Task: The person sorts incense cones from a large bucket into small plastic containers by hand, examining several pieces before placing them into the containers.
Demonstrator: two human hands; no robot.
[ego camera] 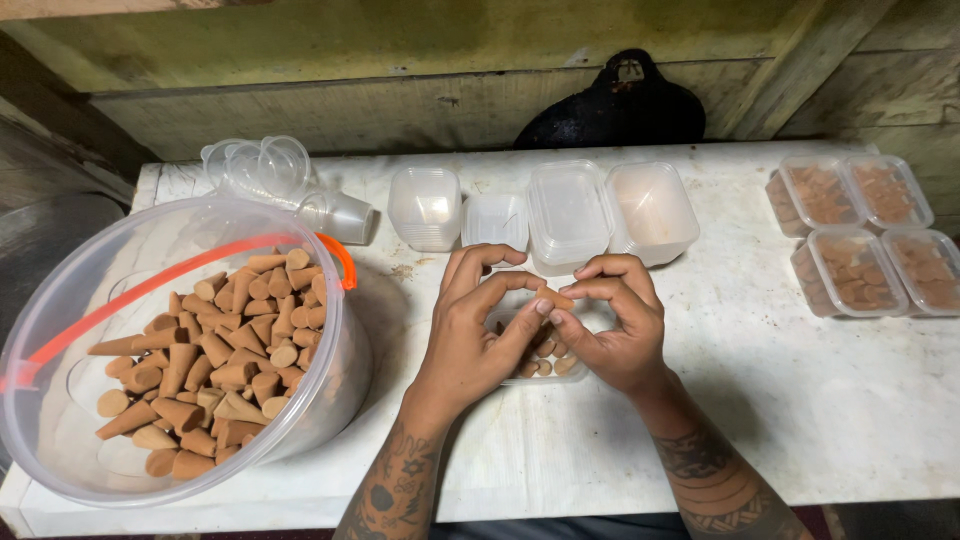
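Head view: brown cone (556, 298) pinched between left hand (470, 335) and right hand (615, 330).

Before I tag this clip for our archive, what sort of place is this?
Probably a small home or workshop packing bench: a bucket of brown cones, empty tubs lined up, and filled, lidded tubs aside. Both hands hold a cone over an open tub.
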